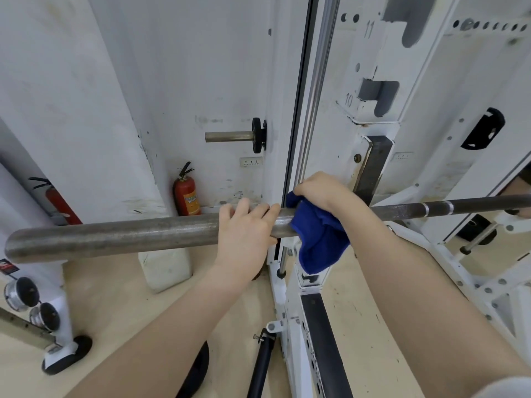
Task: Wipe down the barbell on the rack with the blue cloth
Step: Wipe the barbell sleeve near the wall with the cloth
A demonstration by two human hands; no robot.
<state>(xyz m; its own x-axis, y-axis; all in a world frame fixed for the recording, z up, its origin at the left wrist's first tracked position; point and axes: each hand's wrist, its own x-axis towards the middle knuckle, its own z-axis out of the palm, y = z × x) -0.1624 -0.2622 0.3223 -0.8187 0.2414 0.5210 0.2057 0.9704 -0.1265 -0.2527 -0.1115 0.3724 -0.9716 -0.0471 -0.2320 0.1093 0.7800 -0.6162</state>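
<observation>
Rack upright (301, 139) blocks rightward; sleeve (115, 237) leftward seemingly free.

bar (115, 235): bare metal, dull grey sleeve, speckled, darker shaft with bright rings | cloth (319, 239): blue terry, soft matt nap | rack (373, 124): white painted metal, chipped, scuffed | rod (313, 90): polished chrome | floor (115, 297): pale wood-look, smooth | extinguisher (186, 196): glossy red

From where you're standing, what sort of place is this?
Most likely a gym's weight area. A steel barbell lies across a white rack with numbered slots, and a plate-storage peg sticks out behind.
</observation>
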